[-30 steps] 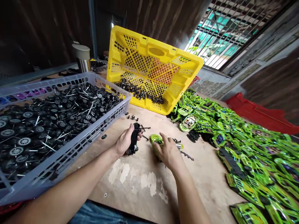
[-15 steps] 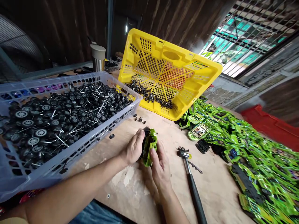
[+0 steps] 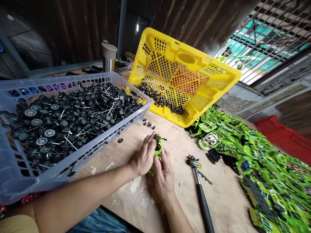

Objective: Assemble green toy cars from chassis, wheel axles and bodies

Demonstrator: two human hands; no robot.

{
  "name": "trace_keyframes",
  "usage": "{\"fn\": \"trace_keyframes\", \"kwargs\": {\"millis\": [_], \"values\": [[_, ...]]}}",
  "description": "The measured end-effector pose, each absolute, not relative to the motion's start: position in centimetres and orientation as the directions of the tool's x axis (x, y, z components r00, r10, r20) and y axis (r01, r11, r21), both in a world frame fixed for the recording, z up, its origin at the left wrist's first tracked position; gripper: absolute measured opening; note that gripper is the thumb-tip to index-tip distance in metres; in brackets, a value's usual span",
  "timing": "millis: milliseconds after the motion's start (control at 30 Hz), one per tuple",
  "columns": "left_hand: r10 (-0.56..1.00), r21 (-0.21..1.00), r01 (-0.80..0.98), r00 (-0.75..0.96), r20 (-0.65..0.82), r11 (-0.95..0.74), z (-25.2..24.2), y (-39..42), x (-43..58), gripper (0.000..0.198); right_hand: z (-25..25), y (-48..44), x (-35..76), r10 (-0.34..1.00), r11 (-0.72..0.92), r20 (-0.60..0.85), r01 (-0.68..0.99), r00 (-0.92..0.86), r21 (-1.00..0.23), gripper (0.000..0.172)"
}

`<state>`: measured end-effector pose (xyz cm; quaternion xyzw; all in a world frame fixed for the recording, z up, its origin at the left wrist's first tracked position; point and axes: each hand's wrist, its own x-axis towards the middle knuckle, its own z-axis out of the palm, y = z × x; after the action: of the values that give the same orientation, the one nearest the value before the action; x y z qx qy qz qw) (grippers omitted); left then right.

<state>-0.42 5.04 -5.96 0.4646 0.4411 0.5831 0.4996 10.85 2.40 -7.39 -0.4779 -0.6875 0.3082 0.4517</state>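
Note:
Between my two hands is a lime-green toy car body (image 3: 158,150) with black parts at its far end, partly covered by the fingers. My left hand (image 3: 143,156) wraps the left side, its thumb pressed near the top. From the right, my right hand (image 3: 164,173) grips the green shell with thumb and fingers. Right of the hands a hammer (image 3: 201,197) with a black handle lies on the wooden table, its head beside small black plastic pieces (image 3: 205,177). A small axle piece (image 3: 149,125) lies beyond the hands.
A translucent crate (image 3: 97,147) full of black wheels on axles stands at left. Behind, a tilted yellow basket (image 3: 218,72) holds small black parts. Many green car bodies (image 3: 274,174) are heaped at right, near a red bin (image 3: 284,136). A steel tumbler (image 3: 109,58) stands at the back.
My left hand has closed further over the toy car, hiding more of its black side. The whole view has shifted slightly, moving the surroundings rightward.

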Motion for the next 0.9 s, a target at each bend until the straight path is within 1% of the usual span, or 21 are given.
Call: {"fn": "trace_keyframes", "kwargs": {"millis": [67, 233, 400, 600, 700, 767, 900], "values": [[0.993, 0.976, -0.191, -0.077, 0.091, -0.104, -5.8, 5.0, -0.4, 0.051, -7.2, 2.4, 10.9, 0.941, 0.339, 0.307, 0.362, -0.146, -0.868, 0.051], [0.995, 0.948, -0.31, -0.09, 0.052, -0.078, -4.9, 5.1, -0.7, 0.047, -6.5, 2.5, 11.3, 0.953, 0.298, 0.263, 0.289, -0.152, -0.91, 0.049], [0.997, 0.938, -0.34, -0.049, 0.051, -0.065, -4.4, 5.2, -0.7, 0.05, -6.8, 2.5, 11.7, 0.963, 0.264, 0.242, 0.248, -0.117, -0.932, 0.048], [0.994, 0.955, -0.279, -0.065, 0.083, -0.098, -4.6, 5.0, -0.6, 0.047, -6.9, 2.2, 11.5, 0.942, 0.335, 0.302, 0.348, -0.146, -0.876, 0.05], [0.992, 0.952, -0.286, -0.093, 0.084, -0.108, -4.6, 4.9, -0.6, 0.044, -7.1, 2.2, 11.3, 0.93, 0.368, 0.33, 0.396, -0.163, -0.841, 0.054], [0.991, 0.945, -0.308, -0.102, 0.083, -0.111, -4.7, 4.8, -0.6, 0.044, -7.4, 2.1, 11.3, 0.932, 0.361, 0.324, 0.41, -0.161, -0.837, 0.054], [0.993, 0.945, -0.312, -0.091, 0.076, -0.101, -4.8, 4.6, -0.5, 0.049, -8.0, 2.1, 11.1, 0.96, 0.278, 0.246, 0.379, -0.133, -0.883, 0.055]]}}
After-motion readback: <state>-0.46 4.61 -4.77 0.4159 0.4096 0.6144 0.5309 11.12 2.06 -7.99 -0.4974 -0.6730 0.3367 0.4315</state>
